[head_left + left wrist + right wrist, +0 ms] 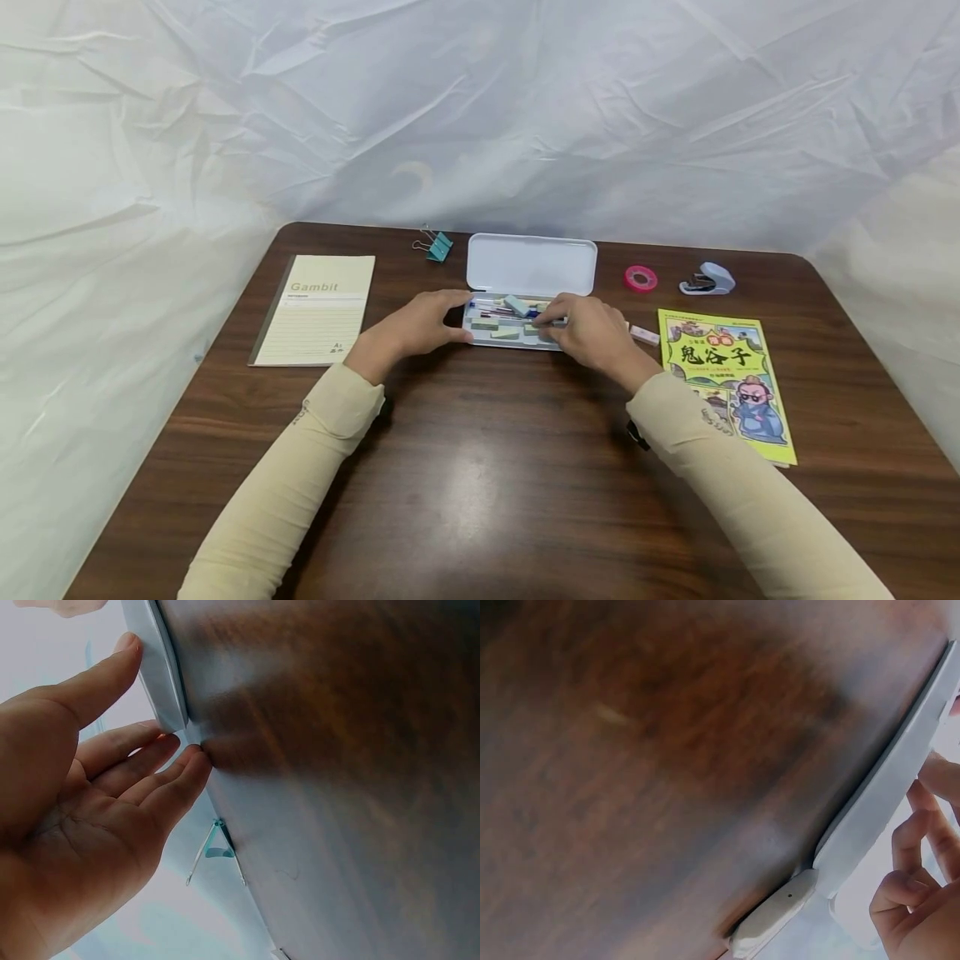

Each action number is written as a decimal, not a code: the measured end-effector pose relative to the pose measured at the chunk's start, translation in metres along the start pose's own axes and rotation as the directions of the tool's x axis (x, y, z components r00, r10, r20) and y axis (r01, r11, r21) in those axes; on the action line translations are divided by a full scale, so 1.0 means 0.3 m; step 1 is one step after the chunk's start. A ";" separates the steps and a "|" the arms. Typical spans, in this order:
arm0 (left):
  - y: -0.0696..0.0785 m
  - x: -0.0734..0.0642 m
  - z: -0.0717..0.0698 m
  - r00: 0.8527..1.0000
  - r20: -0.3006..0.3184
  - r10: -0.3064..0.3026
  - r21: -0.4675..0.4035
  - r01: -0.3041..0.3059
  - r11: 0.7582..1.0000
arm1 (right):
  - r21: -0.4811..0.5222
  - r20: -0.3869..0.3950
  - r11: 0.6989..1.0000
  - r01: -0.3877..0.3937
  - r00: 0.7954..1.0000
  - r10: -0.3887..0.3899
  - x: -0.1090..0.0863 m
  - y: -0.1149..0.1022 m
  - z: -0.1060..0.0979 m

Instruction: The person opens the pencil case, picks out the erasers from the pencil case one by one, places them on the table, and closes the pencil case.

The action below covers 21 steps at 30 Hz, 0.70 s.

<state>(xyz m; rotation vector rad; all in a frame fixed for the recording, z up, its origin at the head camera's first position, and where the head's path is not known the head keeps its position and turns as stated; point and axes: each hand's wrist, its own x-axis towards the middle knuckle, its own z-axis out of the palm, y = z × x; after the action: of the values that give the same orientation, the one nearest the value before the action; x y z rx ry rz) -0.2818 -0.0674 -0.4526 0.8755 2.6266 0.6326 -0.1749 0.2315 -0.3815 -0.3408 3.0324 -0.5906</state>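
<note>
An open pale pencil case [491, 342] lies with its lid [531, 263] raised at the back. Pens and several small greenish eraser-like blocks [505, 334] fill it, and a pale blue-white block [517, 305] lies across the pens. My left hand [420, 323] holds the case's left end, thumb at the front edge and fingers around the end. Over the right part of the case, my right hand [592, 332] has curled fingers and pinches a small greenish eraser [531, 330]. In the right wrist view its fingertips are partly hidden behind the case's wall [885, 787].
A pink-and-white eraser [645, 335] lies right of the case. Further right are a yellow comic book [712, 354], a pink tape roll [641, 278] and a stapler [707, 280]. Teal binder clips [438, 247] and a notebook [318, 312] are on the left. White sheeting [480, 108] hangs behind.
</note>
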 end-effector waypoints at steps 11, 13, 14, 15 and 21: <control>-0.026 0.014 0.014 1.000 -0.004 0.006 -0.017 -0.006 1.000 | -0.016 0.014 1.000 0.003 1.000 -0.003 0.004 -0.022 0.013; -0.026 0.014 0.014 1.000 -0.002 0.006 -0.019 -0.006 1.000 | -0.011 0.016 1.000 -0.005 1.000 0.005 0.004 -0.023 0.014; -0.025 0.012 0.013 1.000 -0.003 0.005 -0.020 -0.005 1.000 | -0.006 0.015 1.000 -0.009 1.000 0.009 0.004 -0.023 0.015; -0.023 0.011 0.012 1.000 -0.004 0.002 -0.018 -0.002 1.000 | -0.001 0.012 1.000 -0.011 1.000 0.011 0.003 -0.022 0.015; -0.012 0.002 0.007 1.000 -0.014 0.014 -0.013 -0.014 1.000 | 0.075 -0.014 0.997 -0.028 0.999 0.030 0.006 -0.009 0.013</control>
<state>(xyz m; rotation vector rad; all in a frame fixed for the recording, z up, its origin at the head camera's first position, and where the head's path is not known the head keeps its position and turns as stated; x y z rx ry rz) -0.2832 -0.0688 -0.4562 0.8898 2.6276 0.6610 -0.1759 0.2274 -0.3840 -0.2903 3.0140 -0.7048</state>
